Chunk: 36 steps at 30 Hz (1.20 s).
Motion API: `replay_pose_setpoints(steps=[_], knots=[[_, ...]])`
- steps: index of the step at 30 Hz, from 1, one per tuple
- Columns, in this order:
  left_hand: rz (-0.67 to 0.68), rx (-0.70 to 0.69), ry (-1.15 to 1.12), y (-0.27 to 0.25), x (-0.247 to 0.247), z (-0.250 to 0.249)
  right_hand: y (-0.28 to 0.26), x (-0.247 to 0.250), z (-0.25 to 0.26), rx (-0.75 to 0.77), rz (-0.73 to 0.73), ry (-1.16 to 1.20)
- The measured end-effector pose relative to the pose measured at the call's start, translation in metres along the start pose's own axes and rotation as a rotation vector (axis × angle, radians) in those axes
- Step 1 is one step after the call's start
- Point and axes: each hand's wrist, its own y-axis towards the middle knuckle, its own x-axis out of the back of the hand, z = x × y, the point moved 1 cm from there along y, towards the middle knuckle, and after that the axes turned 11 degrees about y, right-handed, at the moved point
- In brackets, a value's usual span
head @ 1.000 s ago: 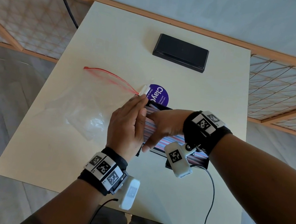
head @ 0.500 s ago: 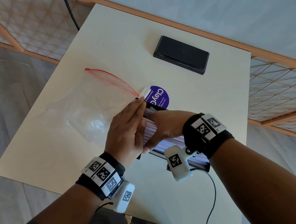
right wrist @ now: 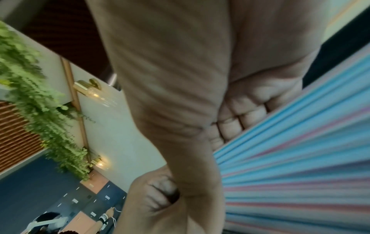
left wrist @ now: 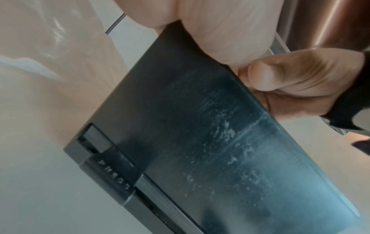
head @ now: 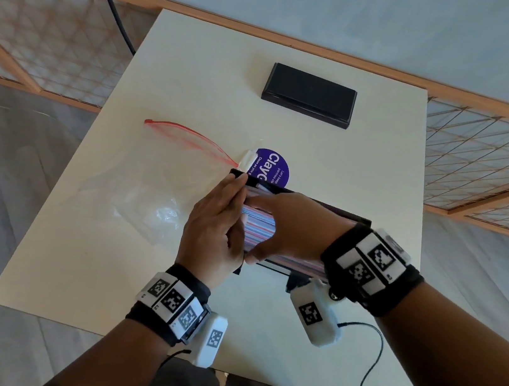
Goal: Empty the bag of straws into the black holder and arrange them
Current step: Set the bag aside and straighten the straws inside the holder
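Note:
The black holder point(head: 347, 216) lies on the table's middle, filled with blue, pink and white striped straws point(head: 257, 230). My left hand point(head: 216, 223) stands flat, fingers straight, pressed against the holder's left end and the straw ends. My right hand point(head: 289, 227) lies over the straws, fingers curled down on the far side and thumb at the near edge. In the left wrist view my palm point(left wrist: 220, 31) sits on the holder's dark wall point(left wrist: 190, 134). The right wrist view shows bent fingers point(right wrist: 238, 118) on the straws point(right wrist: 300, 166). The clear zip bag point(head: 149, 183) lies empty to the left.
A purple round sticker point(head: 272, 167) sits just behind the holder. A flat black box point(head: 309, 95) lies at the table's point(head: 103, 269) far side. Wooden lattice screens point(head: 482, 161) stand on both sides. A cable point(head: 367, 358) trails off the front right edge.
Both hands stay at the holder. My left hand has pushed a little closer against the straw ends; the bag and the black box have not moved.

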Motion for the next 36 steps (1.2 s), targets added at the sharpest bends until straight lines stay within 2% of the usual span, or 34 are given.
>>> replay_pose_setpoints(steps=[2, 7, 10, 13, 18, 22, 25, 28, 31, 36], knots=[[0.013, 0.004, 0.004, 0.001, 0.004, -0.002, -0.014, 0.003, -0.001, -0.004, -0.082, 0.024], [0.016, 0.046, 0.023, 0.008, 0.016, -0.009, -0.056, 0.015, -0.024, -0.087, -0.368, 0.279], [0.027, 0.032, 0.047, 0.016, 0.015, -0.007, -0.064, 0.001, -0.036, -0.13, -0.525, 0.286], [0.062, 0.01, 0.064, 0.021, 0.013, -0.004, -0.067, -0.018, -0.043, -0.114, -0.614, 0.244], [0.189, -0.034, 0.115, 0.024, 0.014, -0.002, -0.073, -0.039, -0.051, -0.097, -0.562, 0.254], [0.169, -0.002, 0.139, 0.039, 0.027, -0.009, -0.074, -0.034, -0.053, -0.131, -0.648, 0.249], [0.194, 0.008, 0.202, 0.066, 0.035, -0.013, -0.068, -0.035, -0.049, -0.182, -0.557, 0.235], [0.319, -0.005, 0.226, 0.094, 0.039, -0.013, -0.061, -0.043, -0.047, -0.206, -0.482, 0.17], [0.449, -0.043, 0.294, 0.108, 0.038, -0.011, -0.06, -0.049, -0.048, -0.215, -0.48, 0.144], [0.488, -0.072, 0.306, 0.113, 0.031, -0.007, -0.062, -0.055, -0.05, -0.201, -0.518, 0.178]])
